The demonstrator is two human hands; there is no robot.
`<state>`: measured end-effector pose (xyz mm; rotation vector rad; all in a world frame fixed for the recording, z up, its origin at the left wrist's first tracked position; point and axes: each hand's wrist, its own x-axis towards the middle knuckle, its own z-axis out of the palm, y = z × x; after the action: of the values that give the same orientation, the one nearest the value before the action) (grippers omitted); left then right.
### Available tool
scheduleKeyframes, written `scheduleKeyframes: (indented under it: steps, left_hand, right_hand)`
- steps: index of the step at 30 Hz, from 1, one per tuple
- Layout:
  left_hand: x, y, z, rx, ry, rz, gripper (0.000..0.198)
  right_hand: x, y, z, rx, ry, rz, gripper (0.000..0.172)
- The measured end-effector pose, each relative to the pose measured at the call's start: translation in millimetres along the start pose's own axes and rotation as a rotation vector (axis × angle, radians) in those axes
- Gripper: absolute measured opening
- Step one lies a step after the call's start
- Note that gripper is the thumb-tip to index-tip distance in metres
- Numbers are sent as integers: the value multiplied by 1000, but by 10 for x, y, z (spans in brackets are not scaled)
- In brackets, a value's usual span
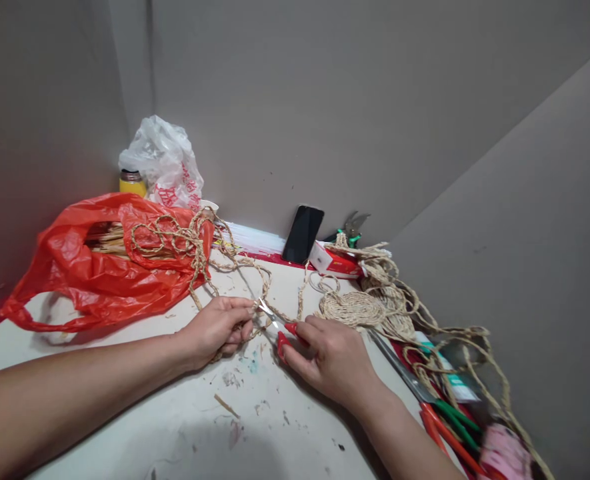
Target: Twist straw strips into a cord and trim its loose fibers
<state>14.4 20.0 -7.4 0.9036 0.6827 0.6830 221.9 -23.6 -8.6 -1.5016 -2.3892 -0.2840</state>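
Near the middle of the white board, my left hand (225, 327) pinches a braided straw rope (269, 283), whose length loops away behind the fingers. My right hand (332, 353) is closed around the red handles of small scissors (271, 315). Their slightly parted blades point at the bit of rope by my left fingertips; whether they touch it I cannot tell. More of the braid runs back to a red plastic bag (99, 300), which holds a bundle of dry straw (109, 240). Woven straw pieces (352, 309) lie beyond my right hand.
A phone (303, 233) leans upright at the back, beside a red and white box (342, 261) and pruning shears (355, 227). Behind the red bag stand a yellow jar (132, 183) and a white plastic bag (167, 157). Large shears (455, 427) and coiled rope crowd the right edge.
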Motion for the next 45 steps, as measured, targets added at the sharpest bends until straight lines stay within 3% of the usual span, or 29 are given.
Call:
scheduleKeyframes:
  steps: [15, 23, 25, 28, 31, 34, 41, 45]
  left_hand:
    - [-1, -17, 38, 79, 11, -12, 19]
    - [5, -20, 27, 75, 5, -9, 13]
    - [8, -25, 29, 115, 18, 10, 15]
    - [-10, -30, 37, 297, 54, 94, 19]
    - [-61, -44, 37, 607, 74, 292, 21]
    - [-117, -78, 15, 896, 97, 472, 20]
    - [-188, -169, -30, 1438, -49, 679, 31]
    - [-206, -201, -22, 1482, -70, 744, 30]
  right_hand:
    - [-3, -18, 23, 19, -9, 13, 30]
    - [-15, -4, 24, 164, 6, 11, 32]
    - [-15, 14, 48, 315, 78, 74, 35]
    - [4, 35, 80, 688, 181, 346, 39]
    - [48, 18, 74, 1110, 189, 661, 35]
    - [94, -40, 44, 1424, 170, 842, 40]
    - [113, -178, 19, 1752, 29, 898, 34]
    - [112, -199, 13, 1942, 52, 935, 26]
